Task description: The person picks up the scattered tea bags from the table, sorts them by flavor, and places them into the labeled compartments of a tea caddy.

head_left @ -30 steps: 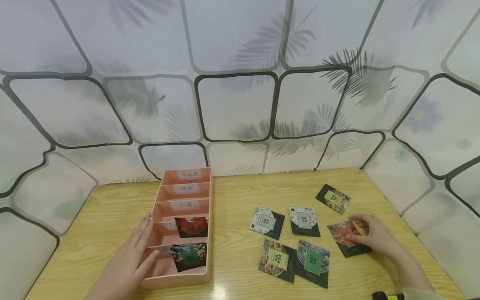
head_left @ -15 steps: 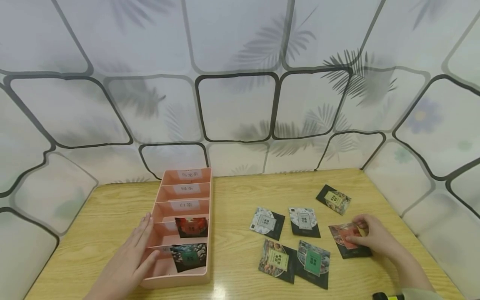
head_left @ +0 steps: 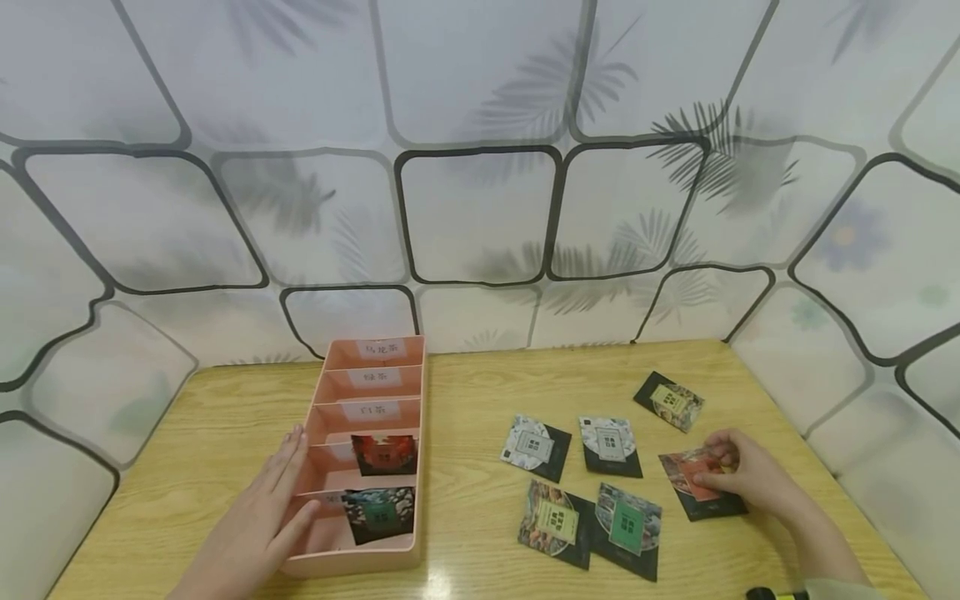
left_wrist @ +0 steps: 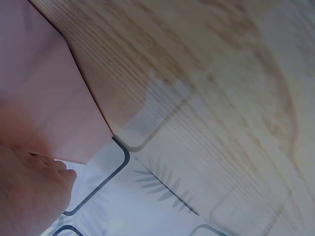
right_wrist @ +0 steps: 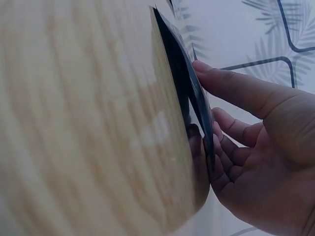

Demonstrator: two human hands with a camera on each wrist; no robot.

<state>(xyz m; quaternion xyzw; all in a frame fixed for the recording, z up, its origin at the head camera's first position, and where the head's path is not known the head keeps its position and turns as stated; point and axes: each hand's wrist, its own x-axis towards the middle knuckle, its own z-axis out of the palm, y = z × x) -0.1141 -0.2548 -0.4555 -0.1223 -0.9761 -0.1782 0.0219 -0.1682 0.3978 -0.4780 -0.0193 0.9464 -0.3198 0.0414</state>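
Observation:
My left hand (head_left: 251, 508) lies with fingers straight along the left side of a pink divided box (head_left: 417, 521). Its fingers also touch the box wall (left_wrist: 47, 98) in the left wrist view. On the right, my right hand (head_left: 753, 475) pinches the right edge of a red-labelled tea packet (head_left: 693, 483), thumb on its face and other fingers curled at the edge. The right wrist view shows this packet (right_wrist: 194, 88) edge-on, close over the table. Inside the box, a red packet (head_left: 384, 454) and a green-labelled packet (head_left: 380, 512) lean in the two nearest compartments.
Between box and right hand lie two white-patterned packets (head_left: 536, 447) (head_left: 611, 447), a yellow-labelled packet (head_left: 557, 523) and a green-labelled one (head_left: 627, 530). Another yellow-labelled packet (head_left: 670, 400) lies behind the right hand. A patterned curtain (head_left: 480, 217) surrounds the wooden table (head_left: 480, 400).
The red-labelled packet has shifted slightly right and nearer with my right hand, whose forefinger has drawn back a little. My left hand stays in place at the box.

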